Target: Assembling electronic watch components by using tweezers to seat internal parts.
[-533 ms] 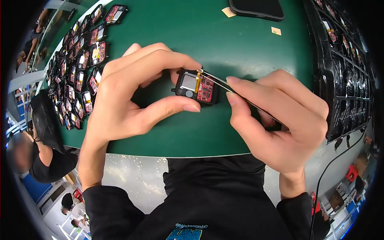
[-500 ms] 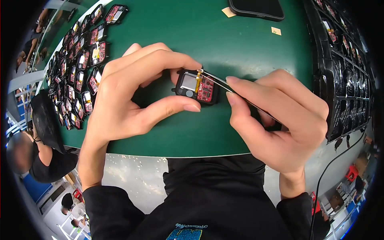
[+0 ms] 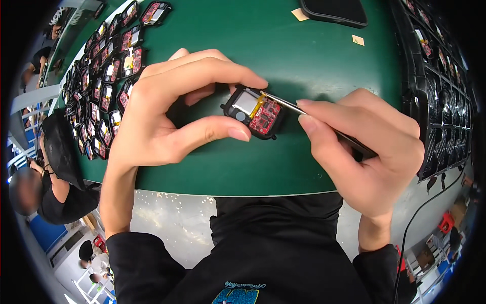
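A small black device housing (image 3: pixel 273 136) is held above the green table by my left hand (image 3: pixel 162 111), its index finger on the far edge and its thumb at the near left edge. Inside the housing lie a silver battery (image 3: pixel 246 103), a red circuit board (image 3: pixel 265 117), a yellow taped strip between them and a round grey disc. Pinched in my right hand (image 3: pixel 367 147) is a pair of metal tweezers (image 3: pixel 288 104). The tweezer tips reach the housing's far edge, by the end of the yellow strip, close to my left index fingertip.
Several similar open housings (image 3: pixel 132 62) crowd the left side of the green table (image 3: pixel 228 175). A black phone-like slab (image 3: pixel 334 11) and small paper pieces (image 3: pixel 358 40) lie at the far side. Black compartment trays (image 3: pixel 440 101) stand at right. Another person (image 3: pixel 61 192) sits at left.
The housing has turned clockwise in my left hand and shifted slightly right. My right hand has moved a little right, and the tweezers now lie at a shallower angle across the housing's edge.
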`<action>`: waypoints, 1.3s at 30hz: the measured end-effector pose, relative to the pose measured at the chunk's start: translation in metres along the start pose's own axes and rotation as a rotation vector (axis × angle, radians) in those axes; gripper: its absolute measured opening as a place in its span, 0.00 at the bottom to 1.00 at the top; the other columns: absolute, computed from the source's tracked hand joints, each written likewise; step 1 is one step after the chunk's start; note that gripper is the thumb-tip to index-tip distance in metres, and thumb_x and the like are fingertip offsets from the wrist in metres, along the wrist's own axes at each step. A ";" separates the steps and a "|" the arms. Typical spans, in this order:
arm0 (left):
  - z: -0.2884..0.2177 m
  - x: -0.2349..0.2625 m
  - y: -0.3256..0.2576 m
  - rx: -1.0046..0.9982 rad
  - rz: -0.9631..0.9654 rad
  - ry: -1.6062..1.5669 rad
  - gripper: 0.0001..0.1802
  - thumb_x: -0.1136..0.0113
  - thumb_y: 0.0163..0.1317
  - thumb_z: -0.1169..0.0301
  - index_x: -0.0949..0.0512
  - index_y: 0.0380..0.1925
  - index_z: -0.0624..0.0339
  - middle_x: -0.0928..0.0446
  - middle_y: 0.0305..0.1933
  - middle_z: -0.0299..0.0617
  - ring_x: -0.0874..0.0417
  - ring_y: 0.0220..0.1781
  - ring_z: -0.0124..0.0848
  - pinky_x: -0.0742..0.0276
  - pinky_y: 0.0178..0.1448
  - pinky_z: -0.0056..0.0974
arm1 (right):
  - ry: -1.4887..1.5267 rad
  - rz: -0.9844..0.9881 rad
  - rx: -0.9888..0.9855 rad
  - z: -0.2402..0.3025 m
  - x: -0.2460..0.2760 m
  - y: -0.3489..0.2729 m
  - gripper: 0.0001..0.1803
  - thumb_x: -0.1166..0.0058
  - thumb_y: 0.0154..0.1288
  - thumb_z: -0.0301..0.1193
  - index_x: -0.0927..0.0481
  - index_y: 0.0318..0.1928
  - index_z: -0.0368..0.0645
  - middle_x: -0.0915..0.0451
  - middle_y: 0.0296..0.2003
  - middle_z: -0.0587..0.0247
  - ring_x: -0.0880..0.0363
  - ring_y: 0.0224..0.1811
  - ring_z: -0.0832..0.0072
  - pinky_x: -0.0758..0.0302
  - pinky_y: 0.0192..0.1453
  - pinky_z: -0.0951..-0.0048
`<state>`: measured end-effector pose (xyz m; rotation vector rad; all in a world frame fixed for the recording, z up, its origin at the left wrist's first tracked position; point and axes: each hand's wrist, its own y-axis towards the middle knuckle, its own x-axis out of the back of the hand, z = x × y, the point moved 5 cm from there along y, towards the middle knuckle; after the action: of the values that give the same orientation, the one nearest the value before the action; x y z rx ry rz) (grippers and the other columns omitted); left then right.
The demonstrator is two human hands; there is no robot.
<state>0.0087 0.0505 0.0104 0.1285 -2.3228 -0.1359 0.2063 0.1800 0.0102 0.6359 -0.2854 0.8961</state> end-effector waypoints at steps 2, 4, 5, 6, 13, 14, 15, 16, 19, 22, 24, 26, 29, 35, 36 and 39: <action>0.002 0.000 0.000 -0.003 0.020 -0.066 0.40 0.16 0.54 0.44 0.10 0.54 0.69 0.11 0.45 0.44 0.29 0.35 0.28 0.37 0.38 0.34 | 0.006 0.019 -0.014 0.001 0.002 0.001 0.13 0.27 0.57 0.12 0.05 0.44 0.33 0.18 0.24 0.65 0.28 0.21 0.84 0.38 0.26 0.79; 0.003 0.001 0.000 0.000 0.036 -0.063 0.40 0.17 0.55 0.43 0.10 0.54 0.69 0.11 0.45 0.44 0.29 0.35 0.28 0.37 0.38 0.35 | 0.012 0.036 -0.030 0.001 0.002 0.001 0.12 0.28 0.58 0.12 0.05 0.44 0.33 0.17 0.24 0.65 0.27 0.21 0.83 0.37 0.26 0.79; 0.003 0.001 0.001 0.002 0.052 -0.062 0.41 0.17 0.55 0.42 0.10 0.54 0.70 0.11 0.45 0.44 0.29 0.35 0.28 0.37 0.38 0.35 | 0.020 0.038 -0.047 0.000 0.002 0.001 0.12 0.28 0.58 0.13 0.05 0.44 0.33 0.18 0.24 0.65 0.27 0.22 0.83 0.37 0.26 0.79; 0.003 0.001 0.001 0.003 0.052 -0.061 0.41 0.17 0.55 0.42 0.10 0.54 0.70 0.11 0.45 0.44 0.29 0.35 0.28 0.37 0.38 0.35 | 0.029 0.039 -0.064 0.000 0.002 0.000 0.12 0.27 0.59 0.13 0.05 0.43 0.33 0.18 0.24 0.65 0.27 0.22 0.83 0.37 0.26 0.78; 0.001 0.001 0.002 -0.037 0.062 -0.033 0.41 0.17 0.54 0.42 0.10 0.53 0.69 0.11 0.44 0.44 0.29 0.34 0.27 0.39 0.38 0.35 | 0.048 0.046 -0.061 -0.003 0.002 -0.001 0.12 0.28 0.58 0.13 0.05 0.43 0.33 0.18 0.24 0.66 0.28 0.22 0.83 0.38 0.26 0.79; 0.000 0.001 0.002 -0.051 0.059 -0.018 0.41 0.17 0.53 0.42 0.10 0.53 0.69 0.11 0.44 0.44 0.29 0.34 0.27 0.39 0.38 0.35 | 0.055 0.041 -0.065 -0.004 0.002 -0.001 0.12 0.28 0.58 0.13 0.05 0.43 0.33 0.18 0.24 0.66 0.28 0.21 0.84 0.39 0.26 0.78; 0.000 0.000 0.002 -0.051 0.059 -0.018 0.41 0.17 0.53 0.42 0.10 0.53 0.69 0.11 0.44 0.44 0.29 0.34 0.27 0.39 0.38 0.35 | 0.061 0.036 -0.071 -0.004 0.002 -0.002 0.12 0.29 0.58 0.13 0.05 0.43 0.33 0.18 0.24 0.66 0.28 0.21 0.84 0.39 0.26 0.78; -0.002 -0.001 0.002 -0.067 0.048 0.012 0.40 0.17 0.53 0.42 0.09 0.53 0.68 0.11 0.43 0.43 0.29 0.33 0.27 0.40 0.38 0.35 | 0.061 0.036 -0.071 -0.004 0.001 -0.002 0.12 0.29 0.58 0.13 0.05 0.43 0.33 0.18 0.24 0.66 0.28 0.21 0.84 0.39 0.26 0.78; -0.003 -0.003 0.002 -0.098 0.034 0.061 0.40 0.17 0.51 0.42 0.09 0.52 0.67 0.11 0.43 0.42 0.30 0.32 0.27 0.40 0.38 0.35 | 0.067 0.039 -0.090 -0.005 0.000 -0.003 0.12 0.29 0.57 0.12 0.05 0.42 0.33 0.18 0.24 0.66 0.29 0.21 0.84 0.39 0.25 0.78; -0.004 -0.003 0.002 -0.104 0.037 0.077 0.38 0.17 0.51 0.43 0.09 0.51 0.66 0.10 0.43 0.41 0.28 0.32 0.28 0.39 0.38 0.35 | 0.058 0.047 -0.116 -0.007 -0.003 -0.003 0.12 0.29 0.57 0.12 0.05 0.42 0.33 0.19 0.24 0.67 0.29 0.21 0.85 0.40 0.25 0.78; -0.004 -0.004 0.003 -0.096 0.043 0.081 0.37 0.17 0.52 0.44 0.09 0.51 0.66 0.10 0.43 0.42 0.25 0.32 0.29 0.38 0.39 0.36 | 0.055 0.047 -0.092 -0.006 -0.002 -0.002 0.12 0.29 0.57 0.12 0.05 0.42 0.34 0.19 0.24 0.67 0.30 0.21 0.85 0.40 0.25 0.79; -0.010 -0.003 0.004 -0.208 0.013 0.092 0.34 0.17 0.54 0.47 0.09 0.49 0.66 0.10 0.43 0.44 0.17 0.36 0.34 0.35 0.43 0.38 | 0.068 0.037 -0.093 -0.004 -0.001 -0.004 0.12 0.29 0.57 0.12 0.05 0.42 0.34 0.19 0.23 0.68 0.30 0.20 0.86 0.41 0.25 0.79; -0.012 -0.004 0.004 -0.165 0.041 0.096 0.31 0.17 0.55 0.50 0.09 0.47 0.67 0.10 0.43 0.46 0.13 0.40 0.38 0.32 0.46 0.40 | 0.065 0.038 -0.102 -0.005 -0.002 -0.002 0.13 0.29 0.56 0.12 0.05 0.42 0.34 0.19 0.23 0.68 0.31 0.20 0.86 0.42 0.24 0.79; -0.013 -0.005 0.005 -0.157 0.051 0.102 0.32 0.17 0.53 0.50 0.09 0.46 0.67 0.09 0.42 0.46 0.13 0.39 0.37 0.32 0.45 0.40 | 0.021 0.037 -0.037 -0.004 -0.001 -0.004 0.13 0.29 0.55 0.12 0.05 0.42 0.35 0.19 0.23 0.69 0.34 0.18 0.88 0.44 0.23 0.79; -0.012 -0.005 0.004 -0.155 0.052 0.106 0.32 0.17 0.53 0.50 0.09 0.46 0.67 0.09 0.42 0.46 0.13 0.39 0.37 0.32 0.45 0.40 | 0.008 0.043 -0.026 -0.002 -0.002 -0.004 0.13 0.29 0.55 0.12 0.05 0.42 0.34 0.20 0.23 0.69 0.34 0.18 0.88 0.44 0.23 0.79; -0.013 -0.004 0.002 -0.202 0.017 0.117 0.32 0.14 0.50 0.51 0.09 0.47 0.66 0.11 0.39 0.43 0.18 0.35 0.34 0.35 0.43 0.38 | 0.001 0.039 0.011 -0.001 -0.002 -0.003 0.13 0.29 0.56 0.12 0.05 0.42 0.35 0.20 0.23 0.70 0.35 0.18 0.89 0.45 0.24 0.80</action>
<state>0.0204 0.0523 0.0165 0.0149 -2.1792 -0.3441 0.2076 0.1774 0.0072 0.6415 -0.2933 0.9361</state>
